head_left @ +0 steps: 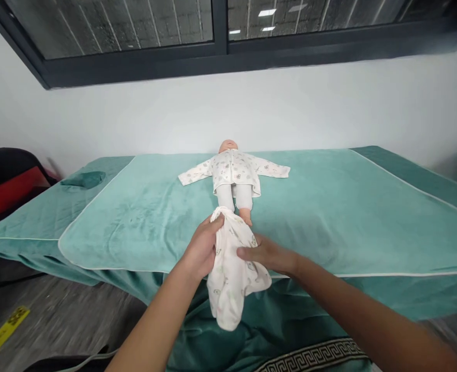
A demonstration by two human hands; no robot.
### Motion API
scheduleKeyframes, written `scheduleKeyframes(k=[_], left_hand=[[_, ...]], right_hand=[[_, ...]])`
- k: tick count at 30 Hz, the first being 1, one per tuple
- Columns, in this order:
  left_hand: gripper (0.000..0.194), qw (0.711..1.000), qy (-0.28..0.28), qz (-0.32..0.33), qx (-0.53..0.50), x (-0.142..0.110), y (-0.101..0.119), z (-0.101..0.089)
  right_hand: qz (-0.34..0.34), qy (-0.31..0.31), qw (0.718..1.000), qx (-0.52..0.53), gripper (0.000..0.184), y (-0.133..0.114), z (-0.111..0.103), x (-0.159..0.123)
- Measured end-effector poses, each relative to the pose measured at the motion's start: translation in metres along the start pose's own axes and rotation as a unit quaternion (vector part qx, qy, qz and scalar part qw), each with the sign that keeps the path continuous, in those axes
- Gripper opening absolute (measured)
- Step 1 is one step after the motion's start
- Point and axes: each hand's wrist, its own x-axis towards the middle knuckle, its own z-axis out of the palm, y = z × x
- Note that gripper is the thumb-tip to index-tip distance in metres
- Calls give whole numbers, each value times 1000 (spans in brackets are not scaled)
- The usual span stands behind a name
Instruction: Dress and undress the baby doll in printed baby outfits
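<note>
A baby doll [228, 146] lies on its back on the green bed, its head toward the wall. It wears a white printed jacket [234, 168] with the sleeves spread wide. White leg coverings show below the jacket, and one bare foot [245, 215] sticks out. In front of the doll's feet, white printed baby pants [230, 279] hang bunched between my hands. My left hand [203, 245] pinches them near the gathered waistband at the top. Lower on the right side, my right hand [265, 253] grips the cloth with its thumb on top. The pants hide the doll's other foot.
The bed's green cover [348, 217] stretches to both sides, with a face hole [84, 180] at the left end. Behind it is a white wall [154, 113] below a dark window frame [221, 57]. A black and red chair [13, 186] stands at left.
</note>
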Motion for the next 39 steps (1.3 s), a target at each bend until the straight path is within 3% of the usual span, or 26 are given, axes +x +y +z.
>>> scheduleKeyframes(k=[4,8,10,13,15,16,19,22,25,28,30,33,36,39], left_hand=[[43,998,-23,-53,13,1,-2,-1],[51,977,-103,-101,155,-7,2,-16],[49,936,-191,-142,258,-12,3,-28],[37,886,-257,-155,354,-16,-1,-41],[31,896,-226,-99,370,-15,-4,-41],[29,905,-198,-58,372,-12,-5,-38],[21,914,-91,61,390,5,-6,-21],[15,884,0,148,443,33,-3,-3],[14,847,31,180,499,62,0,8],[14,828,29,163,535,83,-1,12],[15,834,11,150,531,92,-1,12],[16,859,-3,139,493,100,-1,15],[18,903,-23,99,417,101,6,16],[34,940,-88,11,330,94,18,13]], right_hand=[[-45,168,982,79,54,-3,-8,14],[-70,227,966,103,50,15,-12,14],[-52,216,974,45,47,32,-11,2],[18,78,994,-73,41,55,-11,-20],[46,0,991,-126,38,59,-13,-28],[38,7,989,-141,37,58,-16,-29],[-50,153,972,-173,35,44,-26,-16],[-105,299,915,-249,29,32,-36,6],[-79,379,863,-325,27,29,-43,21],[-41,407,836,-365,30,31,-49,25],[-38,416,827,-376,30,32,-54,27],[-58,414,850,-321,35,30,-64,32],[-84,403,892,-186,41,26,-74,39],[-85,364,927,-10,44,19,-79,41]])
